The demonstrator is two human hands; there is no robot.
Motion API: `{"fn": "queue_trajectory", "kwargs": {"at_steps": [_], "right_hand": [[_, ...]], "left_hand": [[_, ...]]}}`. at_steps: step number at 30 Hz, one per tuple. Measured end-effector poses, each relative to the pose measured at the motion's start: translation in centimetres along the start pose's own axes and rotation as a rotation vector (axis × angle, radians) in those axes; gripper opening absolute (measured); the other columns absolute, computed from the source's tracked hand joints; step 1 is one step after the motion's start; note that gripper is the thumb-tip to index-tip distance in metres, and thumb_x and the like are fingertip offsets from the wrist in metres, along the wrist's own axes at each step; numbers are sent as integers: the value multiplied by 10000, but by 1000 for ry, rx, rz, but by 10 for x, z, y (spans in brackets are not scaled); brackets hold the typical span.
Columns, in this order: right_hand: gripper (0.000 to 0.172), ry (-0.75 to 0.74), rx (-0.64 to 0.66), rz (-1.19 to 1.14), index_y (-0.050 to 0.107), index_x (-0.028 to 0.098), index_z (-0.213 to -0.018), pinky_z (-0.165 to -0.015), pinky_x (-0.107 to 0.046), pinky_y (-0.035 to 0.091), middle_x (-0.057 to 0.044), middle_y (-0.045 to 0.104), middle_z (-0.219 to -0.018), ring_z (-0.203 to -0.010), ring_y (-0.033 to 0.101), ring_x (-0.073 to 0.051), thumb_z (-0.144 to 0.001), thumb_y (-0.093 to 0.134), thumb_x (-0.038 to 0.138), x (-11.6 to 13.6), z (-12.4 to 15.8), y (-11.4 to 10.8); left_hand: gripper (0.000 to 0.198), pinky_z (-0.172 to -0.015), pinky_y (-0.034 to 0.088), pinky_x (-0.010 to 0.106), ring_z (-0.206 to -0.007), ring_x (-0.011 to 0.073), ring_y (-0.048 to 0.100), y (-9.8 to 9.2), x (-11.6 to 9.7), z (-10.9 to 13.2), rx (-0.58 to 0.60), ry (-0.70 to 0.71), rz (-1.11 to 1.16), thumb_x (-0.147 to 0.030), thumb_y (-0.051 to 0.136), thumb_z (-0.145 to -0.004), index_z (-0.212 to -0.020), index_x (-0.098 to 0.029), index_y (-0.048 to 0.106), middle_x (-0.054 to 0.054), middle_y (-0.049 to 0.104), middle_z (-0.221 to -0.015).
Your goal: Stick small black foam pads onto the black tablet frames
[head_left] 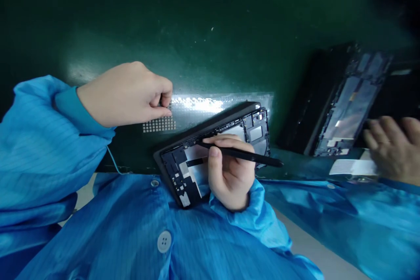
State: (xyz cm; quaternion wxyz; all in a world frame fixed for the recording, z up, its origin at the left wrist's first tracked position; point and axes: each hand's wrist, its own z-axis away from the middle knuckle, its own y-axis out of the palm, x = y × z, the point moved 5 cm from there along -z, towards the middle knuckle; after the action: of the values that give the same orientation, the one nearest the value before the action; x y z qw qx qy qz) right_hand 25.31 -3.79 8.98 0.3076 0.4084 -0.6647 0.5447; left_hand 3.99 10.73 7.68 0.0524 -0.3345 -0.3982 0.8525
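My left hand [127, 94] is closed in a pinch at the top edge of a sheet of small grey square pads [159, 124] on the green table; what the fingertips hold is hidden. My right hand [229, 175] is closed round a thin black pointed tool [244, 155], whose tip rests on an opened black device [183, 166] with bare inner parts. The device lies tilted at the table's near edge, propped against this hand. Both arms wear blue smock sleeves.
A shiny clear film [213, 104] lies behind the device on the green table [203, 30]. At the right, another person's hand [392, 148] rests by a second opened device [351, 109] and a white strip [352, 167].
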Motion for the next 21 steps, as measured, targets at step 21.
{"fn": "queue_trajectory", "kwargs": {"at_steps": [21], "right_hand": [[110, -82, 566, 12, 753, 215, -1237, -1064, -406, 712, -96, 868, -1253, -1178, 856, -233, -1143, 699, 232, -15, -88, 30]], "left_hand": [[109, -868, 464, 366, -856, 236, 726, 3, 4, -7, -9, 5, 20, -366, 733, -950, -934, -270, 782, -26, 735, -716]]}}
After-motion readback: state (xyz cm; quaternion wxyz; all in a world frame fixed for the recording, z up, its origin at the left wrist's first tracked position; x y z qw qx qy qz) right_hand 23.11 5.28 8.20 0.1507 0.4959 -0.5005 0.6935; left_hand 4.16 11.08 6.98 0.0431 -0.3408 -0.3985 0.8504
